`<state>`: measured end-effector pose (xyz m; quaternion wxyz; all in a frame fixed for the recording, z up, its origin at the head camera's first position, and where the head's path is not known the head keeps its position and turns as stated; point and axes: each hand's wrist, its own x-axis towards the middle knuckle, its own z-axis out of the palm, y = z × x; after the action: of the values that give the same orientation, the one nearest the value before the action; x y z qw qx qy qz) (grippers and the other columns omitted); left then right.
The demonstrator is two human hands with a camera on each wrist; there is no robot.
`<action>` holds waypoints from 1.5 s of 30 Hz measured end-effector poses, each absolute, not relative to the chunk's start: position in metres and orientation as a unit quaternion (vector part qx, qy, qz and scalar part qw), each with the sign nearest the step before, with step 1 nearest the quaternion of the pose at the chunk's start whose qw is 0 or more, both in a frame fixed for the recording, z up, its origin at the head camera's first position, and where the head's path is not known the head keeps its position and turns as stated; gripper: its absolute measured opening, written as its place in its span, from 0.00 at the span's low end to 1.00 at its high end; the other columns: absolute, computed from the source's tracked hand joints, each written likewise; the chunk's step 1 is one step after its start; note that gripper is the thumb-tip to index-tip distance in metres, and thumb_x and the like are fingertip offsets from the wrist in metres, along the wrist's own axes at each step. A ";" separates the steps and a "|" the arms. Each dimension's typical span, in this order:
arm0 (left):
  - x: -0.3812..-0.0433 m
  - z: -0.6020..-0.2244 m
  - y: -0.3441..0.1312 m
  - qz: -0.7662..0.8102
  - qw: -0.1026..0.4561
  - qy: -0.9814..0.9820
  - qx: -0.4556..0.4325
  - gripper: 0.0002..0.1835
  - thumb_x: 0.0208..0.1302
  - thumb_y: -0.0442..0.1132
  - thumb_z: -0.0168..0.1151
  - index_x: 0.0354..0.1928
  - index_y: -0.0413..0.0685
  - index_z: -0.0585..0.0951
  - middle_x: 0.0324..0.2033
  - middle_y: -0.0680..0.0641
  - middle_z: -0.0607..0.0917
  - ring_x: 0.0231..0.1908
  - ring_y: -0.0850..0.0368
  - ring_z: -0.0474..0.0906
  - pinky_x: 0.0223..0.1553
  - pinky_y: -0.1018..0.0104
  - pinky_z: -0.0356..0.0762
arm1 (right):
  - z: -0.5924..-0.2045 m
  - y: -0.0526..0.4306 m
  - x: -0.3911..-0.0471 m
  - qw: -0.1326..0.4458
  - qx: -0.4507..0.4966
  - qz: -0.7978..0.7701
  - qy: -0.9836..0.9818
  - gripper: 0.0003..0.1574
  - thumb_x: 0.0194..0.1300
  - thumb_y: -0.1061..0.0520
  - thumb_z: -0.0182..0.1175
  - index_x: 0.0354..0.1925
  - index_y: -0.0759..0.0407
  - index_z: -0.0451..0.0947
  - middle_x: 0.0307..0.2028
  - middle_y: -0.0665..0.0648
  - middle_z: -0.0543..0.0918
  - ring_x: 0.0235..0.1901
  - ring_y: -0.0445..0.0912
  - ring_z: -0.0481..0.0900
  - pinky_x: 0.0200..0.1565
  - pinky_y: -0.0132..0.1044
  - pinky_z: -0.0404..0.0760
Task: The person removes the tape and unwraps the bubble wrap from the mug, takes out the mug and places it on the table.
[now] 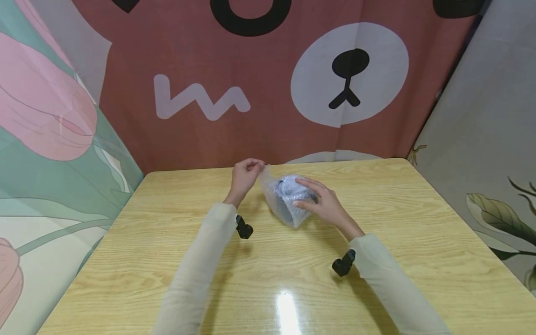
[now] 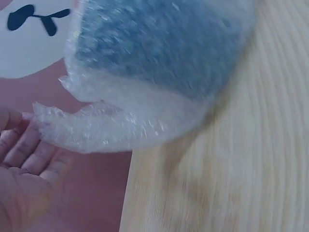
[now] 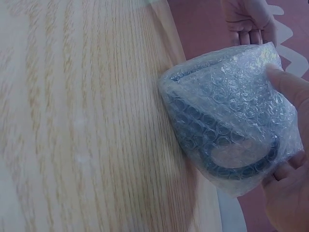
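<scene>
A blue, cup-like object (image 3: 241,164), which looks like a mug, is wrapped in clear bubble wrap (image 1: 270,188) and held at the far middle of the table. Through the plastic in the right wrist view a dark, rounded loop shows; whether it is a rim or a handle I cannot tell. My left hand (image 1: 244,179) pinches a loose end of the wrap between thumb and fingertips, drawn out to the left. From the right side, my right hand (image 1: 326,202) grips the wrapped bundle, thumb on one face and fingers on the other.
The light wooden table (image 1: 167,260) ends at a far edge just behind the bundle. Behind it hangs a reddish-brown curtain (image 1: 268,135) with a cartoon bear face. Printed cloths stand at left and right. Small black cameras (image 1: 244,228) sit on both wrists.
</scene>
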<state>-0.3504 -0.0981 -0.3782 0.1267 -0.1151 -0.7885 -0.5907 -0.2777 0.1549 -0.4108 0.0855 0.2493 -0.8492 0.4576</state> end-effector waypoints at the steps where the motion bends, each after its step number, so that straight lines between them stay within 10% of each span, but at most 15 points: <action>1: -0.351 -0.378 -0.097 -0.611 0.115 -0.777 -0.100 0.12 0.70 0.39 0.59 0.43 0.36 0.85 0.38 0.45 0.86 0.39 0.53 0.82 0.41 0.60 0.80 | -0.411 0.155 -0.278 0.086 0.250 0.457 -0.849 0.41 0.60 0.47 0.69 0.69 0.48 0.67 0.71 0.57 0.61 0.70 0.54 0.56 0.62 0.58 0.63; 26: -0.351 -0.389 -0.097 -0.755 -0.011 -0.655 0.015 0.14 0.71 0.32 0.54 0.55 0.35 0.80 0.55 0.44 0.80 0.46 0.56 0.76 0.54 0.57 0.74 | -0.413 0.157 -0.279 0.093 0.248 0.463 -0.846 0.41 0.60 0.48 0.70 0.69 0.48 0.69 0.70 0.58 0.62 0.70 0.54 0.56 0.62 0.57 0.64; 45: -0.353 -0.404 -0.100 -0.783 -0.032 -0.612 0.105 0.12 0.66 0.29 0.61 0.51 0.36 0.79 0.38 0.46 0.81 0.32 0.57 0.79 0.56 0.50 0.72 | -0.413 0.155 -0.277 0.088 0.247 0.467 -0.845 0.41 0.60 0.48 0.70 0.69 0.49 0.68 0.71 0.60 0.61 0.70 0.54 0.55 0.62 0.57 0.63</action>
<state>-0.3528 -0.1002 -0.4043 -0.0324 0.1052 -0.6120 -0.7832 -0.2771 0.1550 -0.4125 0.0883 0.2466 -0.8448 0.4666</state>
